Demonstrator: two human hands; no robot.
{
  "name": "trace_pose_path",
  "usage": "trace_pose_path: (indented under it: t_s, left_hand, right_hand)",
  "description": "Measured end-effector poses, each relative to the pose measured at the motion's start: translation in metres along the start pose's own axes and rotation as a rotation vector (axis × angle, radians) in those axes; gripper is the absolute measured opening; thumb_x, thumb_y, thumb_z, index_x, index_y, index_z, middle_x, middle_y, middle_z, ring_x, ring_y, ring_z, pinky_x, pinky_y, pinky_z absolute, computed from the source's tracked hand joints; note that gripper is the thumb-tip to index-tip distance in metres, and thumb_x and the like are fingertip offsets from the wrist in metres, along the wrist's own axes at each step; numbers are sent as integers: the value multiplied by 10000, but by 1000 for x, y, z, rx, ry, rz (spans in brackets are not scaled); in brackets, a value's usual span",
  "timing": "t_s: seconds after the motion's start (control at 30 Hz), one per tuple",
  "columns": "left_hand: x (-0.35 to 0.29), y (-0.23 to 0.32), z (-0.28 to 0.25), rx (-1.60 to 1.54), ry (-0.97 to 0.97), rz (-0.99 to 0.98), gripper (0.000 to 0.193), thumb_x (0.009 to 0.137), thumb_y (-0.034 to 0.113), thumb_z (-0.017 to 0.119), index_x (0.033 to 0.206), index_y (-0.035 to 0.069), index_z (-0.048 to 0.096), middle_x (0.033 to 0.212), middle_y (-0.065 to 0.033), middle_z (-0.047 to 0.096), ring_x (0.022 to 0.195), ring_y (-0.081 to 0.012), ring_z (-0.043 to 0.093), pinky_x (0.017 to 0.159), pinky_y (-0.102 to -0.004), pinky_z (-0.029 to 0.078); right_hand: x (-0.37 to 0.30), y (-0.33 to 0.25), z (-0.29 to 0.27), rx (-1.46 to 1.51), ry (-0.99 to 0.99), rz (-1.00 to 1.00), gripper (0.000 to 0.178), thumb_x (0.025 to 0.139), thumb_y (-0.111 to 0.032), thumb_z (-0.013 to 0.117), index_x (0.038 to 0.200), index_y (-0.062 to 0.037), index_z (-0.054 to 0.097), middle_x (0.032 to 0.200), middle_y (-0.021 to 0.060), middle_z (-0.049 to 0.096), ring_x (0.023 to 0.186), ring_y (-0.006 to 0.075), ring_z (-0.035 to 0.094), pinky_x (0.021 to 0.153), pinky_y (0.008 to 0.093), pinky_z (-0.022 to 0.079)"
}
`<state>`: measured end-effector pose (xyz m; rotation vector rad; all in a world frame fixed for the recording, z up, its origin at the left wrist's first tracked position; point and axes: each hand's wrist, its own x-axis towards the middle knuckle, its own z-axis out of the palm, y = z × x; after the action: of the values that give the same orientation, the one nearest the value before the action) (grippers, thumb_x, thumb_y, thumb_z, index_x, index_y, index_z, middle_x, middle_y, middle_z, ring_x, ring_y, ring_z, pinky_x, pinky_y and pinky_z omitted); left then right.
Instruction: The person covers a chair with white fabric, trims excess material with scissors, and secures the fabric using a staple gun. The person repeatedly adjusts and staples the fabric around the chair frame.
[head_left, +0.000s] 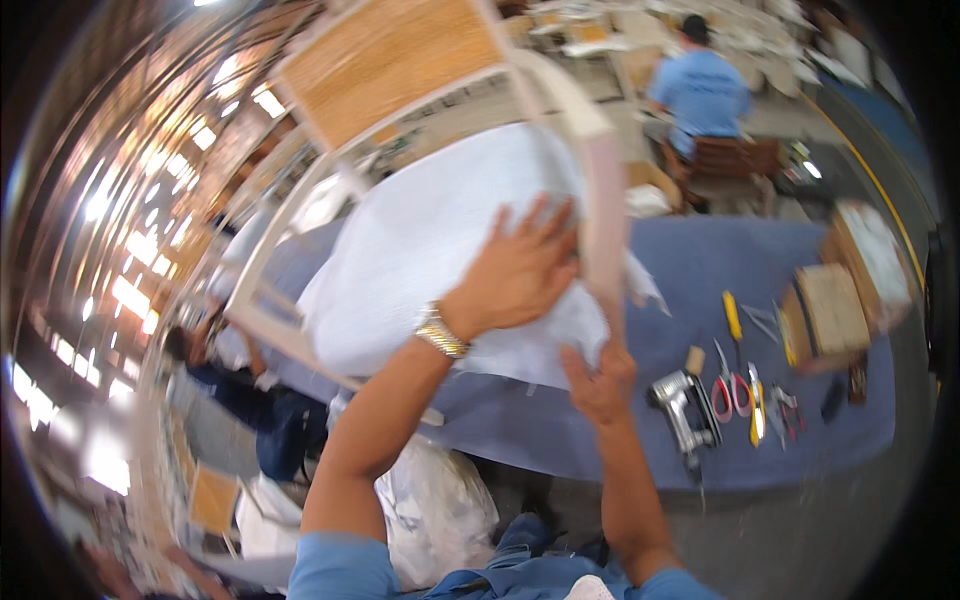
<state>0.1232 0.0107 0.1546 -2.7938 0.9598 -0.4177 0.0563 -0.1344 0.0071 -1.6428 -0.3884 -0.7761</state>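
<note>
A pale wooden armchair (600, 200) with a tan woven back panel (385, 65) stands tilted on the blue-covered table. White fabric (430, 220) is draped over its seat, with loose edges hanging at the front and right side. My left hand (522, 262), with a gold watch on the wrist, lies flat on the fabric, fingers spread, near the right arm post. Lower down, my right hand (603, 382) is closed around the chair frame at the seat's front right corner, beside the fabric edge. Its fingertips are partly hidden.
Right of the chair lie a staple gun (686, 412), scissors (730, 390), a yellow-handled screwdriver (733, 316), a yellow cutter (756, 408) and pliers (787, 412). Cardboard boxes (828, 315) stand at the table's right end. Co-workers (700, 95) are behind and at left. A plastic bag (437, 505) sits below.
</note>
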Motion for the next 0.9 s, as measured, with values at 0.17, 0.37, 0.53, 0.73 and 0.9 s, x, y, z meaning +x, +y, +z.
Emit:
trace_pose_path:
  t_s: [0.17, 0.37, 0.53, 0.73, 0.9]
  left_hand:
    - [4, 8, 2, -51, 212, 48, 551, 979, 352, 464, 1450, 66, 452, 1544, -192, 390, 1431, -411, 357, 1121, -665, 274]
    - [-11, 4, 16, -124, 371, 28, 550, 971, 378, 468, 1417, 58, 493, 1494, -219, 441, 1394, -441, 404, 1099, -686, 284]
    - [-14, 3, 33, -167, 420, 105, 674, 963, 478, 461, 1429, -10, 470, 1503, -278, 405, 1436, -460, 330, 1116, -700, 227]
    - [-16, 4, 45, -221, 474, 97, 743, 956, 508, 453, 1436, -59, 443, 1519, -302, 372, 1466, -473, 258, 1130, -718, 147]
    - [-13, 8, 50, -297, 476, 100, 776, 944, 519, 461, 1449, -68, 425, 1529, -299, 361, 1482, -464, 224, 1141, -720, 89]
  right_hand:
    - [2, 11, 9, 29, 21, 30, 350, 952, -236, 655, 1131, 65, 658, 978, 223, 704, 848, 347, 679, 764, 413, 518]
    - [-4, 6, 14, -6, -46, 162, 355, 1009, -253, 591, 1059, 91, 662, 907, 209, 681, 763, 282, 622, 702, 403, 481]
    - [-14, 22, 0, 36, -8, 299, 442, 1043, -316, 549, 1151, 103, 636, 979, 112, 679, 876, 144, 557, 757, 334, 480]
    - [-8, 42, 2, 0, 78, 503, 508, 1058, -345, 516, 1276, 111, 564, 1119, 149, 651, 974, 180, 581, 850, 317, 489]
    - [-13, 8, 19, 109, 337, 363, 572, 1044, -377, 538, 1300, 134, 515, 1239, 198, 598, 1065, 217, 590, 943, 348, 492]
